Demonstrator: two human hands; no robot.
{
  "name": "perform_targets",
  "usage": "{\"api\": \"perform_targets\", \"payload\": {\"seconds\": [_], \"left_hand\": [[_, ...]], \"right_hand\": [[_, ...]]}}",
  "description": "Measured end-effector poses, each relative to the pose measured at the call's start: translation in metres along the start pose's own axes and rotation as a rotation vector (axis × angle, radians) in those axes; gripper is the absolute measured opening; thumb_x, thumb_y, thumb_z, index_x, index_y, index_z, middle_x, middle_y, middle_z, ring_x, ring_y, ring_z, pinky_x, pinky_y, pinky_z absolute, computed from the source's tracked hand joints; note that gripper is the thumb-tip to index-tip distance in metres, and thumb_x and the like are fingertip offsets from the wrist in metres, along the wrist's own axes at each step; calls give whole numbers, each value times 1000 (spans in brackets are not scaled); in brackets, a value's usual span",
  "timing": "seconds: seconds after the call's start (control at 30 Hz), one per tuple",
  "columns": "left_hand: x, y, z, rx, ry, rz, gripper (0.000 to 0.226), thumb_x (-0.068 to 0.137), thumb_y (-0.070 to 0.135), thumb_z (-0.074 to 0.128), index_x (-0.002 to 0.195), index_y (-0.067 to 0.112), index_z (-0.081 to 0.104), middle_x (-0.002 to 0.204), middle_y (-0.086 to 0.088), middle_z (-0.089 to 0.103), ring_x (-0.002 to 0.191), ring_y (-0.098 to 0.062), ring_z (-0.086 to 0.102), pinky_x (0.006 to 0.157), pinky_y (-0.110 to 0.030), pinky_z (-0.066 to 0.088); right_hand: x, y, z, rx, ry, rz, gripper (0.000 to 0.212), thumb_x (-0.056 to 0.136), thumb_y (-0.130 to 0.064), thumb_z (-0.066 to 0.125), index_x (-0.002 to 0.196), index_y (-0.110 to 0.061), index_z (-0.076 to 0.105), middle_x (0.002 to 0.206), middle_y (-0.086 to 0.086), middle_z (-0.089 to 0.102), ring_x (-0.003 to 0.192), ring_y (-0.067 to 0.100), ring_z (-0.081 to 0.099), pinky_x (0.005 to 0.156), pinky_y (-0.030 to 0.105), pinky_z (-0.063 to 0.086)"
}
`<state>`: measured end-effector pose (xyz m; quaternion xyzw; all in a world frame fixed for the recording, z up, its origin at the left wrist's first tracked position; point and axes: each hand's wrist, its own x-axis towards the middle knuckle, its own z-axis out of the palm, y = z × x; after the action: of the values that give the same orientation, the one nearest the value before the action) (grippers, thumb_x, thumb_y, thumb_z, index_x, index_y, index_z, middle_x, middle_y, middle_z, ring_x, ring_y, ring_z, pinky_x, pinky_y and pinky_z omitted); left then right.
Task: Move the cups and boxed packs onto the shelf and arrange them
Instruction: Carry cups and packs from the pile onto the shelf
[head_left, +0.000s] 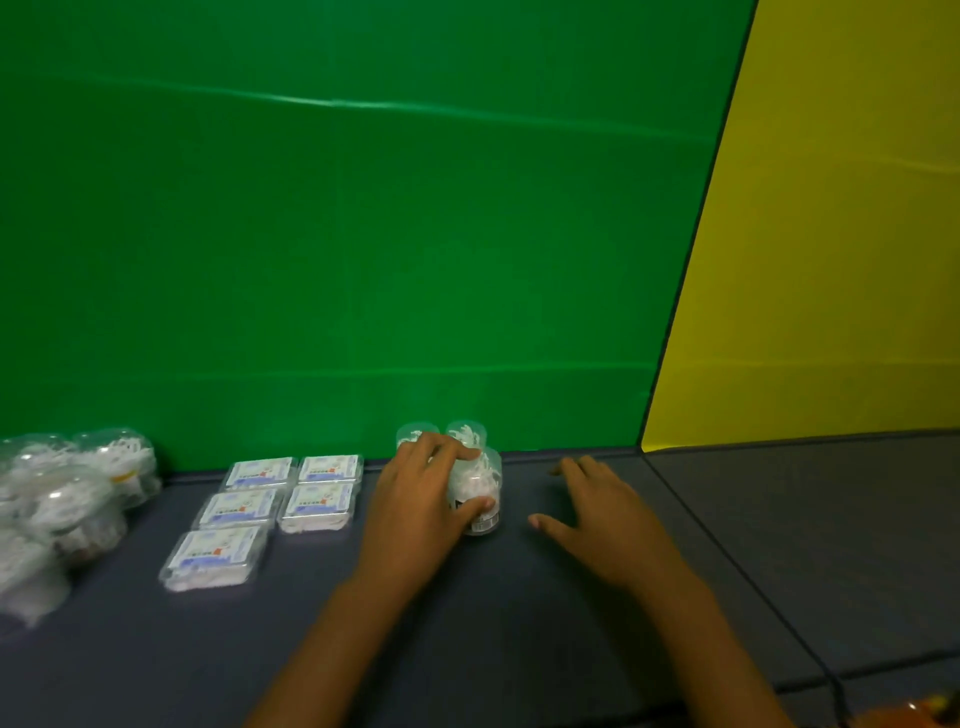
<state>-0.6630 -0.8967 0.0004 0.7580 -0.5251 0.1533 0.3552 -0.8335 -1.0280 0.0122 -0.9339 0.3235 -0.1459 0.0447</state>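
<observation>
Clear cup (480, 491) | left hand (415, 512) grips | right hand (597, 514) spread | label perhaps barcode, blurred

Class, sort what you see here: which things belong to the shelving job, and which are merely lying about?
Belong to the job:
cup gripped by left hand
two cups behind
boxed packs
bagged cups
right hand, open

Lying about:
orange object, bottom right corner
</observation>
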Motion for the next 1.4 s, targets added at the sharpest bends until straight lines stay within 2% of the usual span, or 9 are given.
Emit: {"api": "perform_targets", "payload": {"seconds": [0.17,0.33,0.6,0.77,0.93,1.03,1.23,1.4], "left_hand": [[-6,5,11,178,-18,-39,53,65,51,77,109,30,59,116,7,57,109,-19,50,88,-35,40],[-18,7,18,249,-50,-79,52,61,52,78,105,32,59,111,10,60,108,-17,52,89,-32,37],[-26,12,5,255,-98,-65,54,74,56,68,121,34,51,126,12,50,120,-13,43,100,-30,35],[-32,-1,-37,272,-79,-100,49,83,56,59,126,34,47,124,10,50,114,-13,46,94,-30,40],[-52,-23,-86,353,-156,-214,53,87,56,55,131,29,45,130,2,50,119,-20,46,94,-35,43],[-74,-36,-119,393,-200,-275,54,88,56,52,134,31,41,135,3,47,123,-20,45,92,-35,44],[-132,-70,-193,501,-153,-355,56,88,58,51,133,25,43,129,-3,51,118,-24,48,90,-37,44],[-186,-105,-256,545,-91,-417,60,87,59,51,135,25,42,132,-2,49,119,-24,46,93,-36,43]], "right_hand": [[16,15,10,71,-17,-78,63,88,-60,54,137,-24,39,137,-1,43,126,19,43,102,35,41],[24,20,20,130,-43,-141,61,89,-59,54,137,-24,39,136,-2,43,126,18,42,103,35,40],[25,14,16,153,-10,-188,57,90,-57,55,134,-24,41,133,-3,45,123,16,44,99,31,41],[23,-9,1,138,43,-233,57,89,-57,55,133,-23,42,129,-2,48,120,17,45,97,33,42],[15,-55,-8,146,91,-283,57,88,-57,55,133,-25,41,129,-4,48,119,16,46,96,34,42],[4,-94,-6,154,115,-314,59,88,-60,54,134,-27,39,131,-4,46,120,17,45,97,34,42],[-26,-188,7,172,56,-434,62,91,-59,49,141,-26,34,138,-4,41,128,17,40,102,32,37],[-43,-270,12,179,74,-515,64,90,-62,48,142,-27,32,143,-4,40,130,17,38,104,34,38]]}}
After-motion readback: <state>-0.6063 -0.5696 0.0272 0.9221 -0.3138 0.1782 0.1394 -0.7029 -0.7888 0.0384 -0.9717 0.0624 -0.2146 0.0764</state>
